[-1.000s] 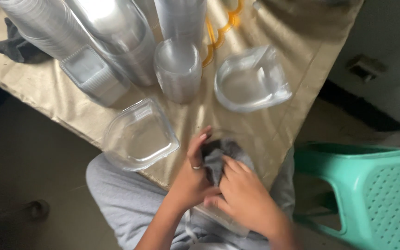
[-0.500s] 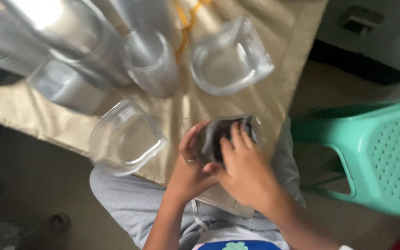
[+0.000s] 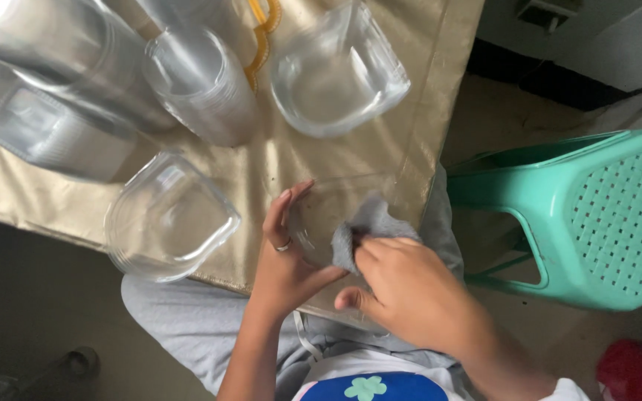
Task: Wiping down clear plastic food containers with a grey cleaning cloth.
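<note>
My left hand (image 3: 285,256), with a ring on one finger, grips the rim of a clear plastic container (image 3: 339,204) at the table's near edge, over my lap. My right hand (image 3: 403,286) presses a grey cloth (image 3: 365,229) inside that container. Two more clear plastic containers lie on the gold tablecloth (image 3: 276,156): one (image 3: 169,219) to the left of my hands, another (image 3: 336,74) further back.
Tall stacks of clear plastic containers (image 3: 202,82) lie across the back left of the table. A yellow looped thing (image 3: 261,33) shows between them. A green plastic stool (image 3: 588,215) stands to the right of the table. A red object (image 3: 637,371) sits at the bottom right.
The view has shifted towards the table. The cloth was bunched between both hands; now my right hand pushes it into the clear container, which my left hand steadies.
</note>
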